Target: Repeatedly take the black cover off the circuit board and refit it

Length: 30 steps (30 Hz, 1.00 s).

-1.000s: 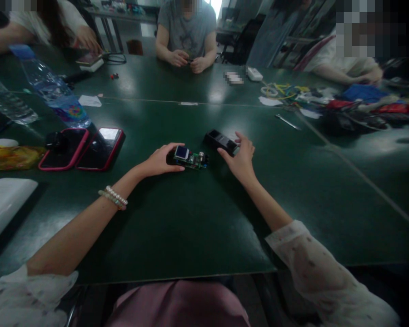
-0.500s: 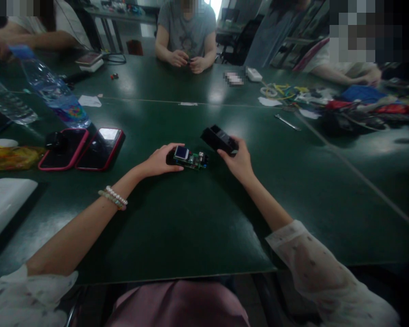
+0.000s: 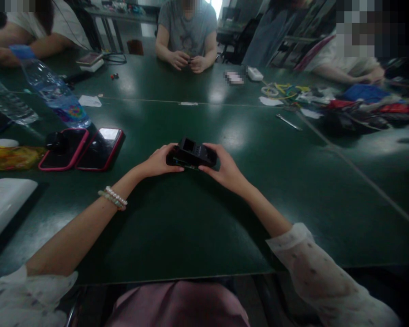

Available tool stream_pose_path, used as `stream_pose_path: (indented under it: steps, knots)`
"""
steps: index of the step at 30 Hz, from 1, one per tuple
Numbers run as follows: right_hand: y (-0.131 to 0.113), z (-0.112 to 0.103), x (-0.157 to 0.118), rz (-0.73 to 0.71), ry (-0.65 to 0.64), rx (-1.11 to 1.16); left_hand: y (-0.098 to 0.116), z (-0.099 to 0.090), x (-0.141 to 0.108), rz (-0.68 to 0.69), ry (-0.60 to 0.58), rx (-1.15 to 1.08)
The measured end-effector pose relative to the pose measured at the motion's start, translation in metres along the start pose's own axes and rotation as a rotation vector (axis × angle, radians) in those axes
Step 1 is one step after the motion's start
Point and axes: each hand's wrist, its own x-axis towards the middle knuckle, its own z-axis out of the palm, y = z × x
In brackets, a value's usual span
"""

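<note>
My left hand (image 3: 160, 161) is closed round the left end of a circuit board (image 3: 192, 166), of which only a thin green edge shows, low along the front. Over the board lies a black plastic cover (image 3: 198, 154) with a square window at its left and a row of small holes beside it. The cover's left end is tilted up a little, with a gap above the board. Gripping the cover's right end is my right hand (image 3: 223, 166), thumb in front and fingers behind. The board's small screen and most of its parts are hidden under the cover.
Two phones in pink-red cases (image 3: 100, 149) lie left of my hands, near a clear water bottle (image 3: 56, 91) and a white box (image 3: 7, 204). A wrench (image 3: 288, 122) and a heap of cables (image 3: 286, 91) lie to the right. Other people sit across the green table (image 3: 177, 227).
My right hand has brought the black cover left and down from above the table onto the circuit board, hiding its screen. My left hand has stayed in place.
</note>
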Motion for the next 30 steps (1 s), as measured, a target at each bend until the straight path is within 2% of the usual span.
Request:
stream_pose_path:
  steps: [6,11,21,30]
  knots:
    - [0.004,0.002,0.001,0.011,-0.088,-0.049,0.012,-0.003,-0.001,-0.045,-0.020,0.035]
    - [0.003,0.004,0.001,0.011,-0.172,-0.078,0.010,-0.004,-0.002,0.003,-0.025,0.029]
    - [-0.002,0.007,0.000,-0.095,-0.094,-0.059,0.010,-0.003,-0.001,-0.050,-0.024,0.019]
    - [0.002,0.008,0.000,0.184,-0.145,0.282,0.013,-0.004,-0.002,-0.028,-0.051,-0.097]
